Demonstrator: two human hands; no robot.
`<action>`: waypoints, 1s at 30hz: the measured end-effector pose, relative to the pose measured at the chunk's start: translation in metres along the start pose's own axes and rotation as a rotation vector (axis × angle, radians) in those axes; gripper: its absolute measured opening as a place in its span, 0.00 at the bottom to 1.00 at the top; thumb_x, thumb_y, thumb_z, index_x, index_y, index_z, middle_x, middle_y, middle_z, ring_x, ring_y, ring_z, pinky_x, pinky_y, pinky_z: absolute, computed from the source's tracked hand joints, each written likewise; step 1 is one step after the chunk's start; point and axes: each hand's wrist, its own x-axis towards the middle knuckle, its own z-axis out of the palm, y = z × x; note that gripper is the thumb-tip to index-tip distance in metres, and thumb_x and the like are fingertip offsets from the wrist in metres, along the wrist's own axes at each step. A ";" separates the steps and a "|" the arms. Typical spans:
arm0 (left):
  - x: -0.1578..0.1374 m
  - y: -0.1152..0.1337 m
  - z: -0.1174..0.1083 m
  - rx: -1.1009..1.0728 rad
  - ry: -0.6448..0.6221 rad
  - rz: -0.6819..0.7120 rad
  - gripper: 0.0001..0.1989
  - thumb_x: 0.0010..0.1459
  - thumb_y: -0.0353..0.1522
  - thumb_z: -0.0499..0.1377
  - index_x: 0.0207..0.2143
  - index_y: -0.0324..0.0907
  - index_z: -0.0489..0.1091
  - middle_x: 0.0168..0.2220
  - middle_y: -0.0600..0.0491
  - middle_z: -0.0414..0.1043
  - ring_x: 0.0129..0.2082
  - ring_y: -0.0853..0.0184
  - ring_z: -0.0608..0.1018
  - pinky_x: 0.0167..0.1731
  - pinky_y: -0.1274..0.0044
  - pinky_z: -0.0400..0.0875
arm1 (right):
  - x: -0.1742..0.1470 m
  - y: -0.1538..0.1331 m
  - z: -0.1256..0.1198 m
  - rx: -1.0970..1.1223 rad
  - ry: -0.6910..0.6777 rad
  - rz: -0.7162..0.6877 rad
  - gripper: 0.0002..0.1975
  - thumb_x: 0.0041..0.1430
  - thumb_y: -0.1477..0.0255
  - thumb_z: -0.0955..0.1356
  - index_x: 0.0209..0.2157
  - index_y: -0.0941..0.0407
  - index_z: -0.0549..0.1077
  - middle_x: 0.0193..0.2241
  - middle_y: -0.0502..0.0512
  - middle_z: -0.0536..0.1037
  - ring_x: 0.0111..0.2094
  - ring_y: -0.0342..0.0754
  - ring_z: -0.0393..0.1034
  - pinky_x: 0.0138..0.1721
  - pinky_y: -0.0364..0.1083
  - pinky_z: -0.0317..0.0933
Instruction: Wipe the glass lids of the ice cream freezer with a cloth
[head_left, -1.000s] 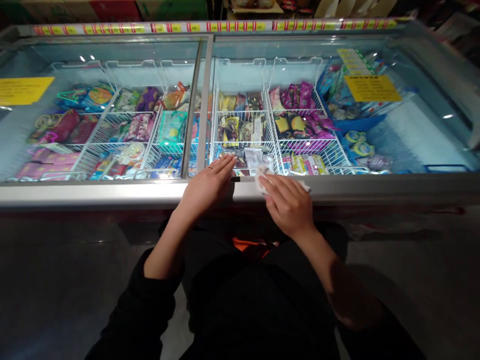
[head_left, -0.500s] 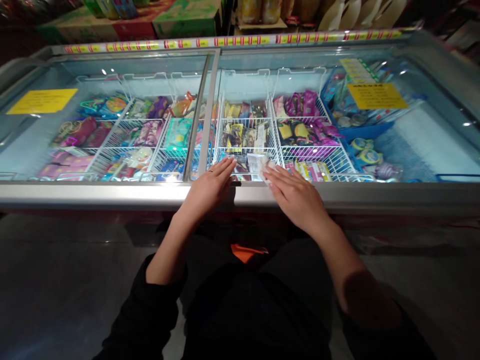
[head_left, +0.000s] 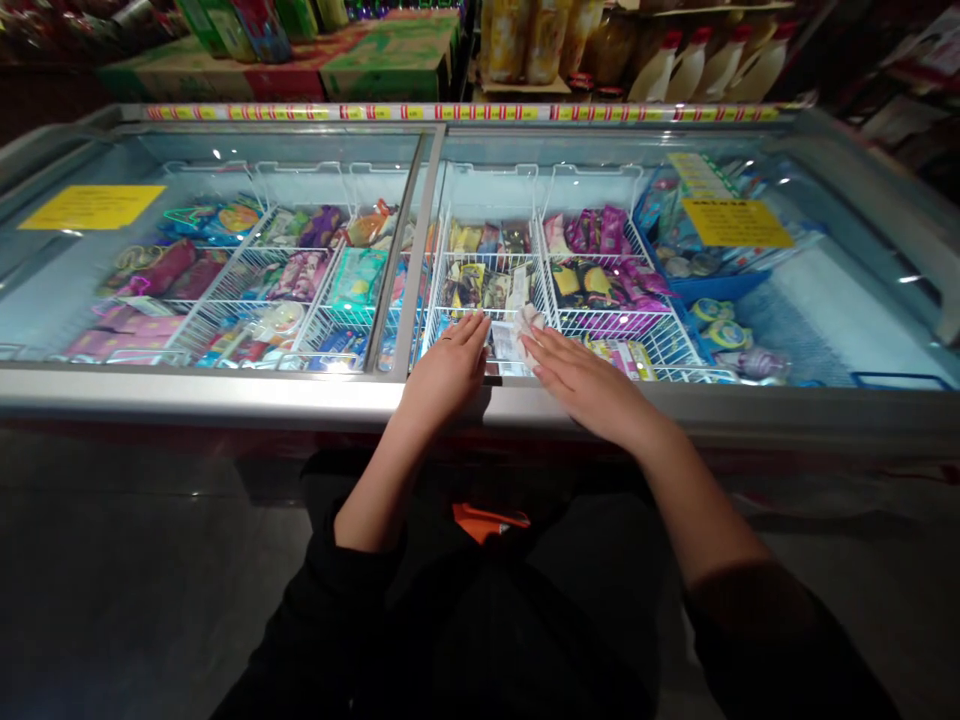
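Over the front edge of a glass-topped chest freezer [head_left: 225, 391] reach both my arms. My left hand [head_left: 448, 362] lies with its fingers stretched out together on the glass lid, right of the metal divider, holding nothing. Beneath the fingertips of my right hand [head_left: 581, 378] is a crumpled white tissue [head_left: 529, 322], pressed flat on the glass. Part of the tissue is hidden by the fingers. Below the glass, wire baskets [head_left: 645, 335] hold packaged frozen goods, among them purple bags [head_left: 604, 232] and a teal bag [head_left: 355, 278].
Yellow notices [head_left: 739, 222] are stuck on the glass at both sides. A price-label strip [head_left: 480, 113] runs along the back rim. Behind stand cartons [head_left: 390, 58], jars [head_left: 545, 40] and white jugs with red caps [head_left: 691, 66]. An orange item [head_left: 480, 522] shows at my waist.
My left hand has slid to the right, nearer my right hand. The right hand stays on the tissue, at about the same place on the glass. The view has shifted slightly.
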 end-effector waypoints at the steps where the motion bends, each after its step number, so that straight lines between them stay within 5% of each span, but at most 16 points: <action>1: -0.001 0.000 0.002 0.015 0.021 0.003 0.26 0.74 0.27 0.47 0.72 0.33 0.60 0.74 0.39 0.59 0.76 0.57 0.60 0.74 0.61 0.58 | 0.006 0.003 0.002 -0.020 0.005 0.017 0.31 0.77 0.60 0.55 0.77 0.45 0.53 0.77 0.47 0.52 0.77 0.54 0.45 0.77 0.62 0.44; 5: -0.004 -0.001 0.007 0.053 0.093 0.001 0.27 0.73 0.26 0.47 0.72 0.35 0.59 0.74 0.39 0.57 0.76 0.57 0.59 0.74 0.59 0.58 | 0.028 0.003 0.008 -0.064 -0.015 0.009 0.33 0.75 0.61 0.58 0.78 0.43 0.49 0.78 0.45 0.46 0.78 0.54 0.38 0.78 0.61 0.37; 11: -0.005 -0.004 0.006 0.041 0.110 0.060 0.29 0.73 0.28 0.49 0.73 0.35 0.56 0.76 0.38 0.54 0.77 0.56 0.57 0.74 0.58 0.58 | 0.027 -0.001 0.002 0.049 -0.088 -0.128 0.27 0.77 0.58 0.57 0.73 0.39 0.61 0.76 0.42 0.54 0.77 0.52 0.42 0.77 0.62 0.39; 15: -0.007 -0.004 0.001 -0.003 0.140 0.100 0.28 0.73 0.28 0.48 0.73 0.39 0.57 0.75 0.41 0.58 0.76 0.59 0.60 0.73 0.62 0.61 | 0.024 0.002 -0.002 0.249 0.030 -0.097 0.26 0.75 0.57 0.61 0.70 0.42 0.67 0.73 0.47 0.62 0.76 0.54 0.50 0.76 0.63 0.45; 18: -0.007 0.003 -0.003 -0.011 0.151 0.099 0.27 0.74 0.30 0.48 0.73 0.41 0.59 0.74 0.43 0.60 0.75 0.59 0.62 0.72 0.61 0.63 | 0.023 0.009 -0.004 0.491 0.242 -0.020 0.26 0.75 0.57 0.60 0.70 0.43 0.68 0.70 0.49 0.68 0.72 0.53 0.60 0.73 0.61 0.53; 23: 0.012 0.029 -0.001 0.038 -0.104 0.297 0.25 0.78 0.41 0.49 0.71 0.43 0.63 0.74 0.48 0.59 0.77 0.61 0.57 0.75 0.65 0.55 | 0.029 0.028 -0.007 0.600 0.473 0.103 0.27 0.75 0.55 0.58 0.65 0.49 0.74 0.64 0.55 0.76 0.67 0.56 0.68 0.69 0.62 0.60; 26: 0.028 0.030 0.000 0.067 -0.277 0.320 0.28 0.78 0.44 0.47 0.73 0.44 0.60 0.76 0.49 0.55 0.77 0.62 0.54 0.76 0.66 0.49 | 0.035 0.037 -0.010 0.429 0.435 0.089 0.26 0.74 0.59 0.59 0.64 0.51 0.75 0.65 0.56 0.75 0.69 0.56 0.66 0.72 0.61 0.56; 30: 0.024 0.011 -0.007 0.076 -0.299 0.178 0.29 0.79 0.42 0.43 0.76 0.42 0.53 0.77 0.48 0.49 0.78 0.61 0.51 0.76 0.64 0.46 | 0.047 0.053 -0.012 0.282 0.317 0.031 0.26 0.72 0.67 0.58 0.65 0.54 0.75 0.68 0.57 0.71 0.71 0.54 0.62 0.74 0.59 0.51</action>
